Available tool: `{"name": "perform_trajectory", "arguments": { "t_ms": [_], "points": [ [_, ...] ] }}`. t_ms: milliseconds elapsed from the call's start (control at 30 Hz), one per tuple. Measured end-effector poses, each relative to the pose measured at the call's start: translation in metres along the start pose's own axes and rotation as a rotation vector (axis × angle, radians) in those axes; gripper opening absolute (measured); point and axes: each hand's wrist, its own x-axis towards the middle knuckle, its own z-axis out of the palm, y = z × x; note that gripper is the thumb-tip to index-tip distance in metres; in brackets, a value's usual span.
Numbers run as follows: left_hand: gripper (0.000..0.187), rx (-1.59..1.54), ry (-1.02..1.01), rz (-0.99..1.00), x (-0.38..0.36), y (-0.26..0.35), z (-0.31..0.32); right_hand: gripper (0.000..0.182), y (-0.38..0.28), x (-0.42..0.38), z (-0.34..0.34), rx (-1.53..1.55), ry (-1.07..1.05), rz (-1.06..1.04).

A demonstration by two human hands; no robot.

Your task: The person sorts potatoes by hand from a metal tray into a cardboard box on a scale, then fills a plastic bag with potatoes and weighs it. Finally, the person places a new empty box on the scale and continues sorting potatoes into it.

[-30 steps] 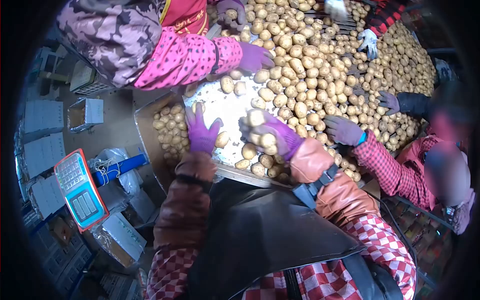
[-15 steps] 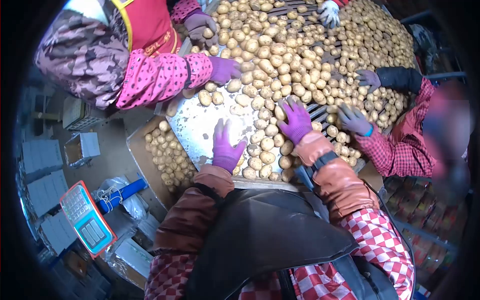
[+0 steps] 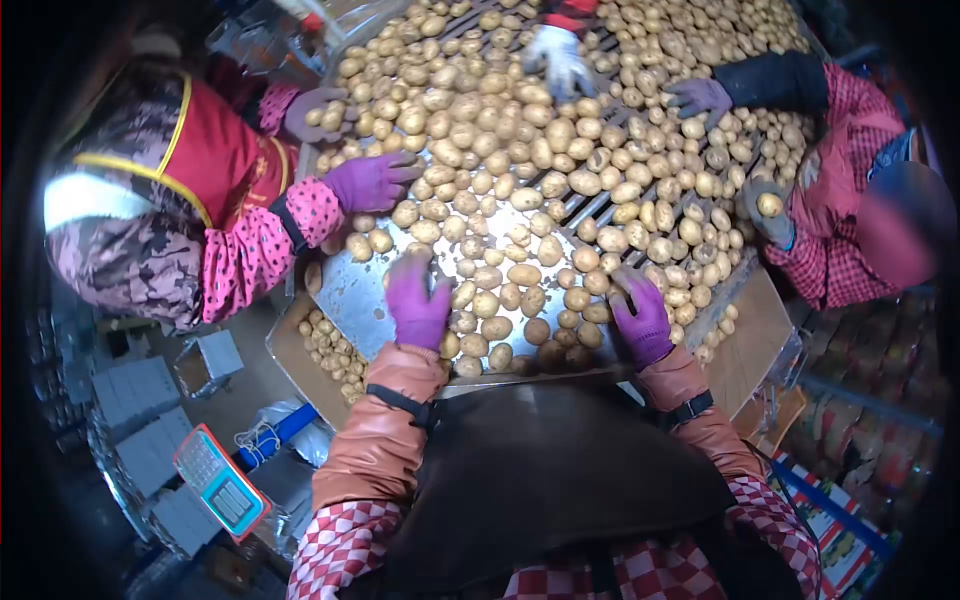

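Observation:
Many potatoes (image 3: 524, 274) lie on a metal sorting table (image 3: 350, 290) in front of me. My left hand (image 3: 418, 300), in a purple glove, rests at the left side of the near potatoes, fingers apart, over the bare metal. On the right of the same potatoes is my right hand (image 3: 640, 312), also purple-gloved, its fingers spread at their edge. Neither hand holds a potato that I can see. The nearest potatoes lie between my two hands, by the table's front edge.
A co-worker's purple glove (image 3: 372, 182) is at the left. Another's white glove (image 3: 560, 62) reaches in from the top. At right, a co-worker's gloved hand holds a potato (image 3: 769, 204). A scale (image 3: 222, 482) and a potato-filled box (image 3: 290, 350) stand lower left.
The view has shifted. My right hand has moved right and towards me, widening the gap between my hands. The white glove has reached further in, and the right co-worker's near hand now holds a potato.

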Motion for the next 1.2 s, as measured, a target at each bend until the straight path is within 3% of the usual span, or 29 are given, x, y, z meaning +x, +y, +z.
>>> {"name": "perform_trajectory", "arguments": {
  "t_ms": [67, 100, 133, 167, 233, 300, 333, 433, 567, 700, 733, 833, 900, 967, 1033, 1067, 1133, 1200],
  "points": [
    [0.045, -0.094, -0.125, 0.200, 0.032, 0.034, 0.031, 0.036, -0.001, 0.002, -0.010, 0.026, 0.058, -0.111],
    [0.042, -0.063, -0.206, 0.206, 0.051, 0.052, 0.045, 0.035, 0.004, 0.005, -0.014, -0.015, 0.071, -0.194],
    [0.046, 0.050, -0.272, 0.160, 0.071, 0.068, 0.059, 0.032, 0.006, 0.011, -0.021, -0.234, 0.085, -0.411],
    [0.054, 0.155, -0.294, 0.138, 0.092, 0.074, 0.074, 0.031, 0.009, 0.013, -0.019, 0.075, 0.062, -0.169],
    [0.057, 0.329, -0.377, 0.031, 0.134, 0.070, 0.100, 0.031, 0.021, 0.013, -0.022, 0.086, 0.029, -0.029],
    [0.055, 0.458, -0.453, 0.036, 0.148, 0.082, 0.107, 0.034, 0.032, 0.013, -0.028, 0.091, 0.003, -0.018],
    [0.065, 0.519, -0.513, 0.014, 0.153, 0.084, 0.109, 0.035, 0.035, 0.014, -0.029, 0.101, -0.014, -0.014],
    [0.063, 0.445, -0.589, 0.021, 0.149, 0.067, 0.113, 0.039, 0.029, 0.033, -0.029, 0.361, 0.000, 0.159],
    [0.058, 0.431, -0.607, -0.173, 0.135, 0.084, 0.117, 0.034, 0.031, 0.053, -0.019, 0.376, 0.033, 0.123],
    [0.048, 0.346, -0.460, -0.073, 0.144, 0.064, 0.122, 0.034, 0.016, 0.073, -0.016, 0.349, 0.035, 0.126],
    [0.047, 0.240, -0.459, -0.128, 0.147, 0.061, 0.116, 0.035, 0.015, 0.074, -0.018, 0.354, 0.018, 0.124],
    [0.044, 0.015, -0.255, 0.067, 0.116, 0.067, 0.070, 0.034, 0.023, 0.065, -0.008, 0.380, 0.025, 0.095],
    [0.045, 0.011, -0.188, 0.094, 0.076, 0.062, 0.025, 0.034, 0.027, 0.060, -0.008, 0.433, 0.010, 0.097],
    [0.051, -0.039, -0.147, -0.080, 0.029, 0.017, -0.025, 0.034, 0.021, 0.052, -0.009, 0.514, -0.039, 0.141],
    [0.057, -0.188, -0.022, -0.534, -0.020, -0.065, -0.063, 0.034, 0.012, 0.051, -0.005, 0.399, -0.142, 0.015],
    [0.058, 0.012, 0.013, -0.548, -0.041, -0.102, -0.081, 0.033, 0.004, 0.049, 0.002, 0.334, -0.167, -0.062],
    [0.061, 0.576, 0.060, -0.543, -0.054, -0.084, -0.092, 0.034, 0.000, 0.043, 0.025, 0.212, -0.211, -0.242],
    [0.056, 0.167, 0.007, -0.485, -0.043, -0.043, -0.064, 0.032, -0.009, 0.047, 0.048, -0.022, -0.409, -0.304]
  ]
}}
